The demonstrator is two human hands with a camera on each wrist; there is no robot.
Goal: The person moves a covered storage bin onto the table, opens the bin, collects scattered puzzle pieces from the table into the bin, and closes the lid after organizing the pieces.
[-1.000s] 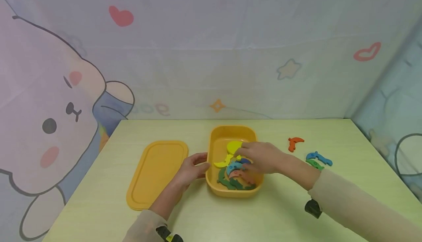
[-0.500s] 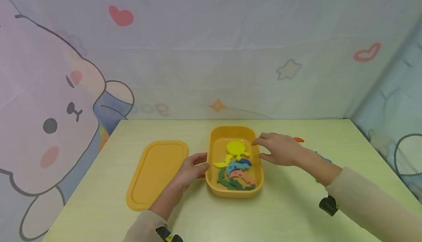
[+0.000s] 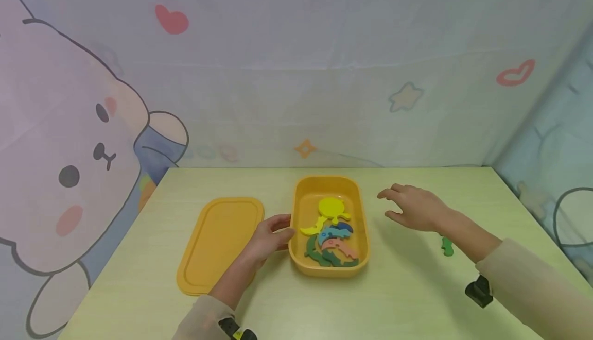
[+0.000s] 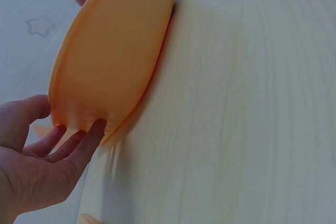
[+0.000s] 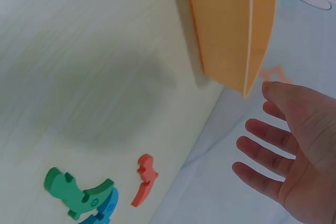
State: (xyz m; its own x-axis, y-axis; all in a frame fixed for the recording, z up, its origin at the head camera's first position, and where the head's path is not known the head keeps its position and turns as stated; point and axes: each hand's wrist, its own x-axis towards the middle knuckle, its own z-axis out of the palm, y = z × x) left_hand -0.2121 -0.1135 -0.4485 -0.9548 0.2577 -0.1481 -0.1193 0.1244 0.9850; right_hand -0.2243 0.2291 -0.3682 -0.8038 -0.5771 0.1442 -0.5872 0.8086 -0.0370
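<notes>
In the head view a yellow-orange box (image 3: 329, 272) stands mid-table. Inside lie a yellow turtle-shaped piece (image 3: 331, 208), another yellow piece (image 3: 313, 228), a light blue piece (image 3: 334, 234), a dark blue piece, a pink piece (image 3: 340, 248) and dark green pieces (image 3: 318, 255). My left hand (image 3: 270, 238) touches the box's left outer wall with fairly straight fingers and thumb. To the box's right my right hand (image 3: 418, 207) hovers with relaxed, spread fingers and holds nothing. Nearest it, in the right wrist view, lie green (image 5: 79, 195), blue (image 5: 107, 211) and red-orange (image 5: 145, 179) animal-shaped pieces, partly or wholly hidden by my arm in the head view.
A flat yellow-orange lid (image 3: 222, 242) lies on the pale wooden table (image 3: 370, 304), left of the box and partly under my left forearm. Behind the table hangs a printed cloth (image 3: 278, 72) with a bear figure, and more cloth (image 3: 565, 139) hangs at the right.
My right hand has come out of the box and moved right, over the loose pieces, with nothing in it. The left hand and the box have stayed in place.
</notes>
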